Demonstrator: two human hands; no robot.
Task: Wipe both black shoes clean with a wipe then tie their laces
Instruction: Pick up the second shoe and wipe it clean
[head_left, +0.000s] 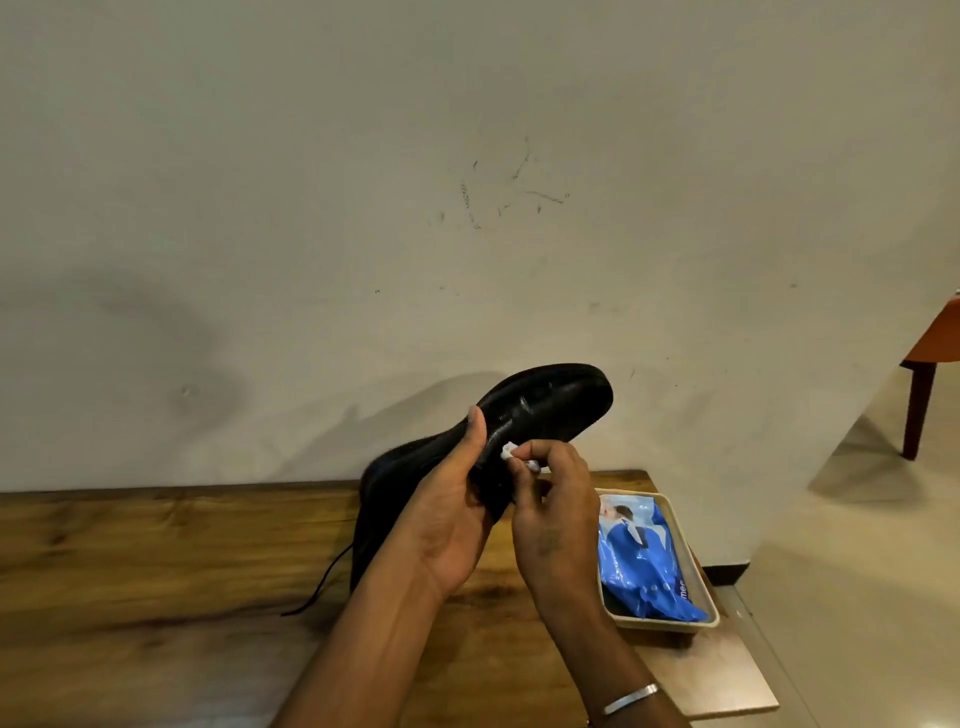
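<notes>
Shoe (545, 410) gripped sole-up in left hand (447, 519); right hand (556, 514) pinches white wipe (511, 452) against sole, above worktop (156, 571).

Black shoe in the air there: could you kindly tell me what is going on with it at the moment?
A person is cleaning it. The left hand grips the black shoe above the wooden table, sole turned towards the camera. The right hand pinches a small white wipe against the sole's edge. A lace trails loose onto the table, so tying is not yet done. A blue wipe pack lies in a beige tray at the right end.
</notes>
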